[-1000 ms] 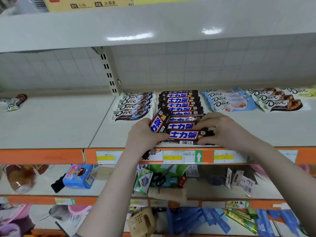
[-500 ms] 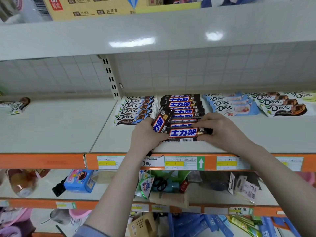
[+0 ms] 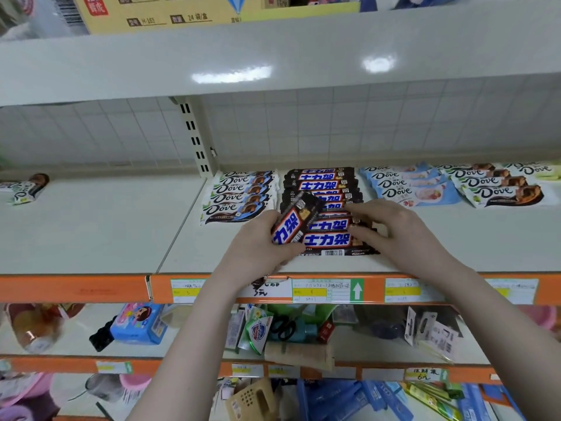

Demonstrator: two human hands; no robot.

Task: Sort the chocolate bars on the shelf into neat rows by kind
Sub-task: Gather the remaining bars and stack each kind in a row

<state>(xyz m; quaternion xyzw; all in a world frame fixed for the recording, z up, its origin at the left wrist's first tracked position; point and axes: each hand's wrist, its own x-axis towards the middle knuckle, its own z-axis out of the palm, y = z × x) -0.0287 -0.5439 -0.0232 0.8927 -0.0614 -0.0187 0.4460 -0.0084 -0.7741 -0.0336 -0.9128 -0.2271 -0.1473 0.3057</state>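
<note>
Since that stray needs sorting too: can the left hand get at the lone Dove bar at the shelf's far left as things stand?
Probably not yet: the left hand is shut on a tilted Snickers bar. The shelf towards the lone Dove bar lies bare, so nothing else blocks it.

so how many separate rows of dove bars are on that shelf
4, plus one stray. A white-and-blue Dove row sits left of the dark bars, a pale-blue Dove row right of them, then a white-and-brown Dove row, a greenish one cut off at far right. A stray Dove bar lies far left.
</note>
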